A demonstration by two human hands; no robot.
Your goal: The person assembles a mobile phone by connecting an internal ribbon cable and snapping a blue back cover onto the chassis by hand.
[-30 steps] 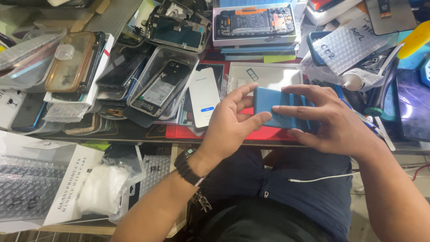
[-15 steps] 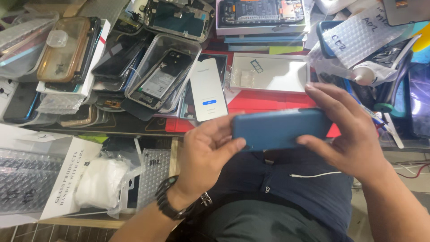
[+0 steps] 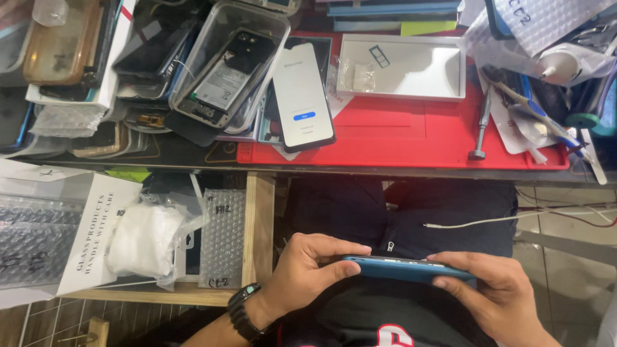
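Now the left hand (image 3: 302,273) and the right hand (image 3: 498,295) are gripping a blue phone (image 3: 408,268) by its two ends, fingers closed on it, edge up, low over the lap, below the front edge of the tabletop (image 3: 398,168). It looks like the edge is being checked; a careful grip seems needed next. A lit white phone (image 3: 302,96) is lying on the red mat (image 3: 411,138). A white box (image 3: 402,66) is sitting behind it. A white label card (image 3: 96,231) is leaning on bubble wrap (image 3: 222,238) at the left.
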